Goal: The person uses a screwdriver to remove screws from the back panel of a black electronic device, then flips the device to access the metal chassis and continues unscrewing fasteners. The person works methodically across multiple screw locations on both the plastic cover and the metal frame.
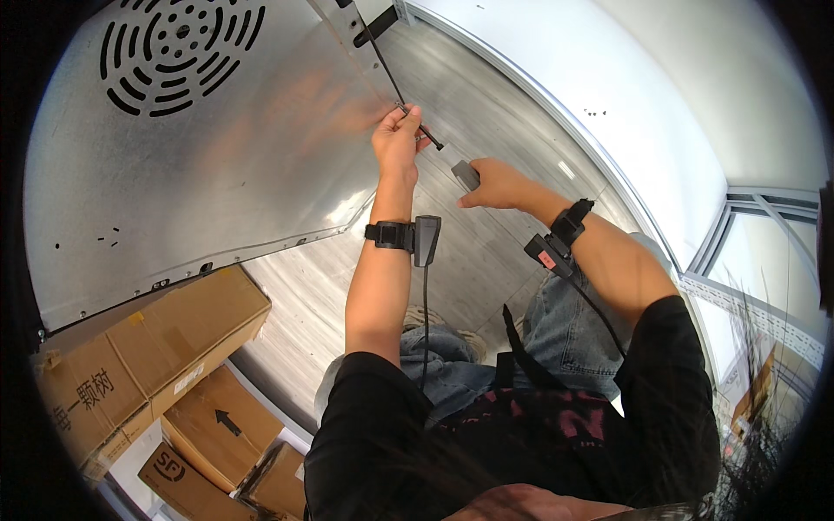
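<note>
My left hand [398,139] is closed around a thin black cable [387,69], beside the edge of a large metal panel [261,165]. The cable comes down from the panel's upper corner. Below my fingers, a dark rod-like end [432,137] with a small knob sticks out toward my right hand. My right hand [497,184] grips a flat grey block-shaped piece [466,175], its kind unclear, between thumb and fingers. This piece points at the knobbed end, with a small gap between them. Part of it is hidden in my palm.
The metal panel has round vent slots at its top. Cardboard boxes [174,347] are stacked at the lower left. A white wall [625,95] curves along the right, above a grey wood-look floor [512,113]. Strapped devices with cables [426,304] sit on both forearms.
</note>
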Available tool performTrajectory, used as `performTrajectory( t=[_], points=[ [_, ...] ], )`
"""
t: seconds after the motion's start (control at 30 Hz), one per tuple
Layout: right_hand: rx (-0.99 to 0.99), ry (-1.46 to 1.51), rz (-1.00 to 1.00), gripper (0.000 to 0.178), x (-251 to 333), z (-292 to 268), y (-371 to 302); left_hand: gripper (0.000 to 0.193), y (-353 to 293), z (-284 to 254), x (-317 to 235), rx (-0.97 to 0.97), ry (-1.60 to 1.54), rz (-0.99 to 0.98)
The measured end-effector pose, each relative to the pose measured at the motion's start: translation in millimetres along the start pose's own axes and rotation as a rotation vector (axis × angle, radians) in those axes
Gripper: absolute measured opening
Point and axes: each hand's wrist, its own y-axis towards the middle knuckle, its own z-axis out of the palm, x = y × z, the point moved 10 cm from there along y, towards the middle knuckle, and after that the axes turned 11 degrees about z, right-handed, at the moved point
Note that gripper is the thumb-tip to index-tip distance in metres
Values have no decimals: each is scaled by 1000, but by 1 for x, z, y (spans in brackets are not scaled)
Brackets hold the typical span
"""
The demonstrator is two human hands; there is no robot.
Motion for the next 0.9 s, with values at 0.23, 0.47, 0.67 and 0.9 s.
performTrajectory(
  t=[0.23,0.47,0.67,0.9],
  points=[
    [318,622,176,51,-9,15,-12,14,1,0,2,6,-65,-17],
    [182,418,109,54,-10,6,-7,16,-6,4,-6,10,-17,17],
    [234,467,160,52,-10,10,-9,17,-2,4,-4,22,-41,20],
    [350,680,156,48,-6,10,-14,16,-3,4,-2,27,-115,-15]
  ],
)
